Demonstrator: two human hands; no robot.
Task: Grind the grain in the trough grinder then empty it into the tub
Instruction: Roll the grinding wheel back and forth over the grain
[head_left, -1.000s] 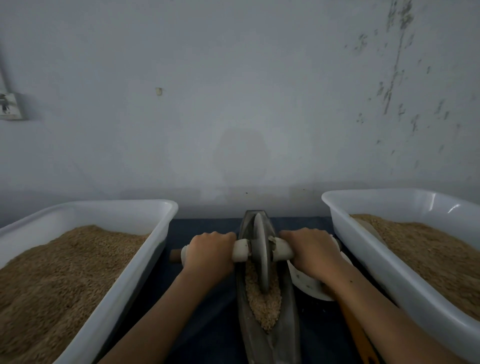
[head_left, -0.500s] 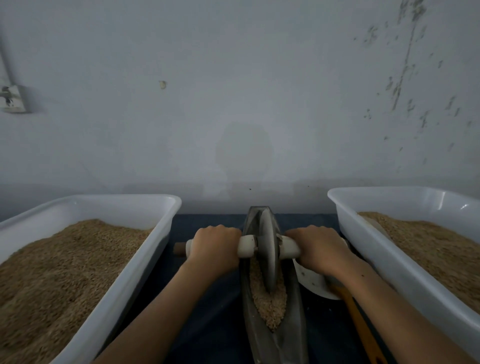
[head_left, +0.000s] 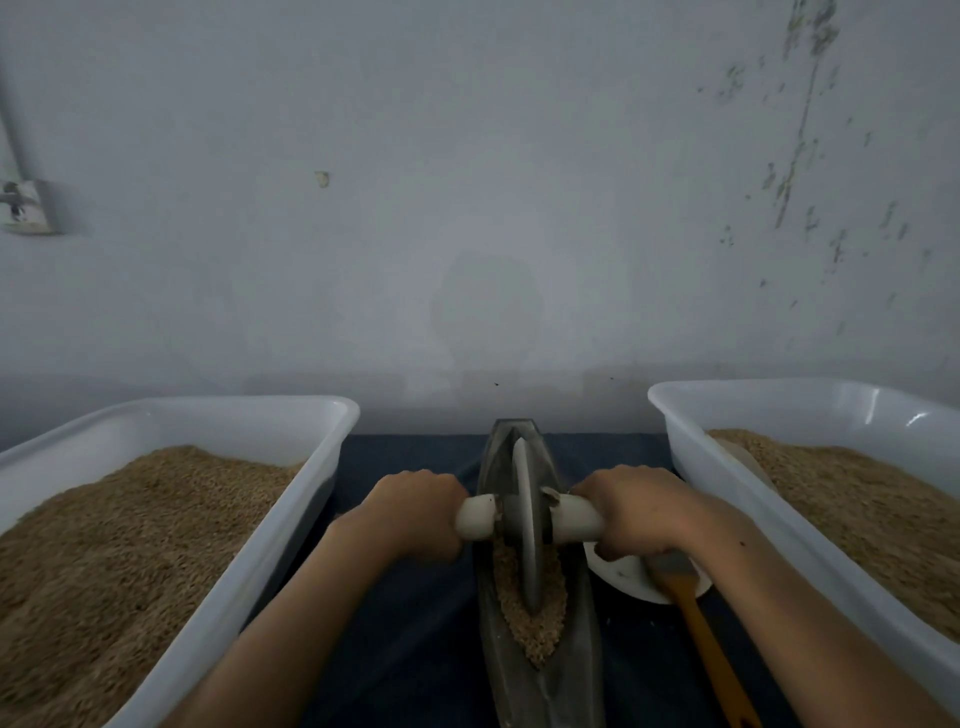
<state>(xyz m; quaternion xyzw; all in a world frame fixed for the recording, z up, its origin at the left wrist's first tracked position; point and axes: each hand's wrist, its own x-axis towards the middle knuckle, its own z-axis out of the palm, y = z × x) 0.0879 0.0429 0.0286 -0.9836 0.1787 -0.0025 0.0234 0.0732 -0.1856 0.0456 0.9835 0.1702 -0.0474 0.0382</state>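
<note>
White plastic is filling the lower left of the frame: the left tub is sitting there heaped with brown grain. Just right of it, my left hand is curling tightly round the pale handle on the left side of the grinding wheel, fingers wrapped over the top. At lower centre, the dark trough grinder is lying lengthwise on the dark blue cloth, pointing toward the grey wall. The wheel is standing upright in its groove, its lower edge sinking into the crushed grain that is pooling in the near half of the trough. My right hand is gripping the handle on the wheel's other side in the same closed way. Below that wrist, a white dish is resting on the cloth just beside the trough, and an orange-handled tool is lying across its rim, running toward the bottom edge. At lower right, the right tub is holding more brown grain.
</note>
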